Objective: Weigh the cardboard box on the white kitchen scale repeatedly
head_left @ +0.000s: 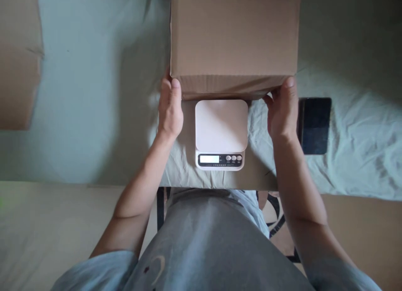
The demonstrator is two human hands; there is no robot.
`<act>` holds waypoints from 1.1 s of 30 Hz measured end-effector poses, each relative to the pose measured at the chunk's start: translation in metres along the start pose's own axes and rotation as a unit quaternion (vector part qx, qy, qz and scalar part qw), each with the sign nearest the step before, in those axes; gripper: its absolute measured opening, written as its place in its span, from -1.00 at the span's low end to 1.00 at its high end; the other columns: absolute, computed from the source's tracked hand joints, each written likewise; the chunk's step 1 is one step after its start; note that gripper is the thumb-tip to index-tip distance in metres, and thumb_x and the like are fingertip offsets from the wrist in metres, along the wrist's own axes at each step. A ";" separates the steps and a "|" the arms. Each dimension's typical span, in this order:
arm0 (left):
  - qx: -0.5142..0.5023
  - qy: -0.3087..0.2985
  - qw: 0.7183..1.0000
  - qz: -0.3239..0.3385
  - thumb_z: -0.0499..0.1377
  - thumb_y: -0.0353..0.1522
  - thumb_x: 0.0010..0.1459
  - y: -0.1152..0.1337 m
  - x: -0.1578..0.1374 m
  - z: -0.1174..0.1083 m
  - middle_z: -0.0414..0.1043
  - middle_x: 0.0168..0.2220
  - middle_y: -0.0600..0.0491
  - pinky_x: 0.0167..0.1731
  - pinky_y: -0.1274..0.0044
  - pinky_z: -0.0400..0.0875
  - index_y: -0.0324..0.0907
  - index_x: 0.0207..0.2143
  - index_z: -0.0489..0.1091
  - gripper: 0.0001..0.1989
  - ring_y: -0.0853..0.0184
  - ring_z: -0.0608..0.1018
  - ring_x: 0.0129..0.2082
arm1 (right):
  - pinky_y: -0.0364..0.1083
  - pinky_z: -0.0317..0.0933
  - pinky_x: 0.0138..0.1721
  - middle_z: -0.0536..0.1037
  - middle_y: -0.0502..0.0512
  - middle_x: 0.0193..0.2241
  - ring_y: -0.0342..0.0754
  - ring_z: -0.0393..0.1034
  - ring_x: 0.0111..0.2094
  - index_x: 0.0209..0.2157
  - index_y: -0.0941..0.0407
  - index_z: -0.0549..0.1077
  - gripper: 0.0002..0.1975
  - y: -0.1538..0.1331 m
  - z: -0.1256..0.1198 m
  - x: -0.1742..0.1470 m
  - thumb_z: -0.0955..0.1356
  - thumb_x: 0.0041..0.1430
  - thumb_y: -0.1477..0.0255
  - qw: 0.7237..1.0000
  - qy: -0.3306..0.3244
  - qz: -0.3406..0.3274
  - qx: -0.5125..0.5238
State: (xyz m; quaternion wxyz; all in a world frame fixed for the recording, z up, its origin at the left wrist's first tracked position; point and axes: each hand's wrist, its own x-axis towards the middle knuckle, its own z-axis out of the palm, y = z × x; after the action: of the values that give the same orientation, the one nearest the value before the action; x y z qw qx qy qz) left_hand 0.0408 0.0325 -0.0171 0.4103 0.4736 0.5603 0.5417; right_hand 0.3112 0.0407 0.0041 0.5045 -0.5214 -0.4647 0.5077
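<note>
Between my two hands is a brown cardboard box (234,33), its near edge just beyond a white digital kitchen scale (221,125). My left hand (170,109) grips the box's near left corner, thumb on the side and fingers partly hidden behind it. At the near right corner, my right hand (283,109) holds the box with its thumb up and its fingers curled under the lower edge. The scale's plate bears nothing, and its small display is lit. Whether the box touches the cloth beneath it, I cannot tell.
A dark smartphone (315,125) lies to the right of my right wrist. More brown cardboard (19,60) is at the far left. A pale green cloth (78,94) covers the table, and its front edge runs just in front of my body.
</note>
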 end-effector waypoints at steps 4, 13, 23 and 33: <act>-0.038 0.001 0.999 -0.028 -0.05 0.17 0.19 0.005 -0.039 -0.004 0.05 0.39 0.07 0.40 0.26 -0.03 0.05 0.29 0.11 -0.27 0.23 0.11 0.41 | 0.21 -0.05 0.39 0.36 -0.13 0.23 0.03 0.10 0.37 0.12 -0.27 0.29 -0.45 0.004 -0.003 -0.036 0.25 0.11 -0.08 0.996 0.077 0.029 0.046; -0.193 -0.068 0.970 -0.130 -0.09 0.08 0.26 0.017 -0.156 0.021 -0.04 0.42 0.11 0.43 0.29 -0.17 0.07 0.31 0.14 -0.35 0.22 -0.06 0.44 | 0.13 -0.26 0.48 0.14 -0.19 0.38 -0.07 -0.12 0.45 0.20 -0.20 0.27 -0.39 0.024 0.024 -0.143 0.21 0.15 -0.06 0.985 0.000 0.106 0.136; -0.153 -0.070 0.978 -0.126 -0.16 -0.02 0.32 0.020 -0.196 0.006 -0.12 0.44 0.14 0.42 0.34 -0.14 0.09 0.36 0.01 -0.39 0.25 -0.05 0.44 | 0.15 -0.32 0.49 0.12 -0.19 0.38 -0.05 -0.11 0.44 0.25 -0.20 0.22 -0.42 0.023 0.030 -0.187 0.19 0.20 0.03 0.983 0.026 0.123 0.134; -0.140 -0.005 0.989 -0.051 -0.09 0.11 0.23 0.010 -0.003 -0.004 0.01 0.38 0.40 0.43 0.34 -0.23 0.31 0.24 0.17 -0.45 0.35 -0.09 0.45 | 0.18 -0.28 0.45 0.33 -0.23 0.26 -0.06 0.03 0.40 0.06 -0.22 0.37 -0.49 -0.001 -0.009 0.005 0.17 0.14 -0.06 0.994 0.056 -0.004 0.089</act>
State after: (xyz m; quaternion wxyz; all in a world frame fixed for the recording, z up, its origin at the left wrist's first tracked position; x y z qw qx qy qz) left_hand 0.0388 0.0287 -0.0069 0.5018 0.3853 0.5006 0.5910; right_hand 0.3201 0.0455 0.0041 0.5763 -0.4999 -0.3906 0.5152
